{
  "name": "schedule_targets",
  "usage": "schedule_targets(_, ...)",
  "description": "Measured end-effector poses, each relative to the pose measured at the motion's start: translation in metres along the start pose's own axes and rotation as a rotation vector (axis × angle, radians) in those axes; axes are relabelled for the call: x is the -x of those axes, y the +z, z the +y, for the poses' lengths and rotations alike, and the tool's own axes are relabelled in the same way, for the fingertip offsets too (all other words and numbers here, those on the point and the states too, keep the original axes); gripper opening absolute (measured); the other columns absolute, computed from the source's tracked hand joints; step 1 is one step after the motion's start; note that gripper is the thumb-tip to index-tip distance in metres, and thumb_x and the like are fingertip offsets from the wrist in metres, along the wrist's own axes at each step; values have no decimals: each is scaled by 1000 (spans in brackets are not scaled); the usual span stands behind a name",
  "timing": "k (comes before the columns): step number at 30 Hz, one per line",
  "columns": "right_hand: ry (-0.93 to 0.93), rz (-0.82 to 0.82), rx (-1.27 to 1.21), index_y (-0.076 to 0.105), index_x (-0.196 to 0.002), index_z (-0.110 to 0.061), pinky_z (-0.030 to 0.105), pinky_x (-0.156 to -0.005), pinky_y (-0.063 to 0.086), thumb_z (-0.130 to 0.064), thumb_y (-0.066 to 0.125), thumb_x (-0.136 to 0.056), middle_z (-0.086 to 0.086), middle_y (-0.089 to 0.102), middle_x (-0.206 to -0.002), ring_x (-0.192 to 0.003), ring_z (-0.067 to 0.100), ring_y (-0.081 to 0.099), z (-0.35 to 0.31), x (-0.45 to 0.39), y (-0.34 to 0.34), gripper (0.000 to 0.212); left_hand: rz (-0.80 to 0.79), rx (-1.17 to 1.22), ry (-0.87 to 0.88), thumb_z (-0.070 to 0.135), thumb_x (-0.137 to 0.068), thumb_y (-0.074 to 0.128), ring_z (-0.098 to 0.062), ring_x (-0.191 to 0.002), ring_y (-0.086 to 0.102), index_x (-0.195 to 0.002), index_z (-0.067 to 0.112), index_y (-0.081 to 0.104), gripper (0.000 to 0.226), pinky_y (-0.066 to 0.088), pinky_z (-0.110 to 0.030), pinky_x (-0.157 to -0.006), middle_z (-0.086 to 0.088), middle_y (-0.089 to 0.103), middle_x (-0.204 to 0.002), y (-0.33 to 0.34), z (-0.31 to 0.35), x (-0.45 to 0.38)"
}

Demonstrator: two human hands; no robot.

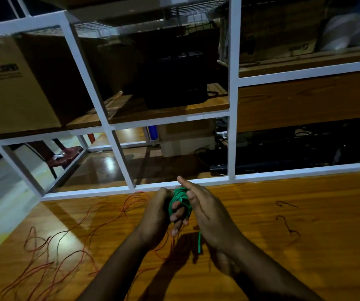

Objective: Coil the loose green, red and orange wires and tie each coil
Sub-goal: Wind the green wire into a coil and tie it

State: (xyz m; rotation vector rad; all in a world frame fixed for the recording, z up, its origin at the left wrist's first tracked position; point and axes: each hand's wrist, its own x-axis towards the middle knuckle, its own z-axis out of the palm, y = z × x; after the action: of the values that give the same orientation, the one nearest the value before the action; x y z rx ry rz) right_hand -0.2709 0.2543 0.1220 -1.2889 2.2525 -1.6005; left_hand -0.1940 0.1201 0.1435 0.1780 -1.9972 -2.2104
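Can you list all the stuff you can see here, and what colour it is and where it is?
green wire coil: one, green, held between both hands above the table, a short end hanging down
loose wires: a tangle, count unclear, red and orange, spread on the table's left side
small wire pieces: two or three, dark, on the table's right side
table: one, orange-brown wood, in front of the person
shelf frame: one, white, behind the table
cardboard box: one, tan, on the left shelf
dark case: one, black, on the middle shelf
left hand: one, fingers curled round the coil
right hand: one, against the coil's right side
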Motion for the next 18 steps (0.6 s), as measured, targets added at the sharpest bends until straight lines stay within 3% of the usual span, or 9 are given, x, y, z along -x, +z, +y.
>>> schedule_targets(2, 1, 10, -67, 36, -151, -39, 16, -103, 42, -43, 30, -106, -15, 49, -144, -128, -10, 44, 1, 4, 3, 46, 70, 173, -27, 42, -90, 37, -22, -44, 49, -59, 14, 43, 42, 38, -24, -38, -5, 34, -46, 2, 1, 0)
schedule_targets(4, -7, 1, -119, 37, -151, -35, 13, -104, 40, -41, 33, -105, -16, 50, -142, -129, -10, 44, 2, 5, 4, 47, 122, 202, -38, 49, -101, 30, -22, -43, 50, -58, 11, 46, 60, 32, -24, -36, -4, 34, -43, 3, 0, -2)
schedule_targets(7, -4, -22, -135, 38, -150, -34, 11, -102, 40, -42, 39, -102, -14, 51, -137, -126, -9, 45, 3, 4, 1, 49, 168, 137, -38, 63, -99, 30, -25, -45, 46, -59, 7, 49, 71, 32, -26, -41, -4, 36, -43, 6, -3, -2)
schedule_targets(11, -2, -27, -115, 41, -148, -33, 12, -96, 43, -31, 48, -103, -11, 53, -125, -118, -6, 49, 6, 4, -2, 45, 180, 29, 8, 55, -101, 38, -24, -44, 46, -52, 13, 51, 65, 31, -33, -54, -5, 39, -44, 8, -5, -2)
schedule_targets(18, -26, 19, -59, 44, -145, -34, 10, -87, 43, -23, 54, -102, -21, 48, -103, -106, -5, 51, 12, 5, 1, 45, 431, -196, 104, 49, -104, 34, -18, -42, 53, -58, 6, 60, 68, 42, -23, -44, -10, 53, -49, 15, -15, -9)
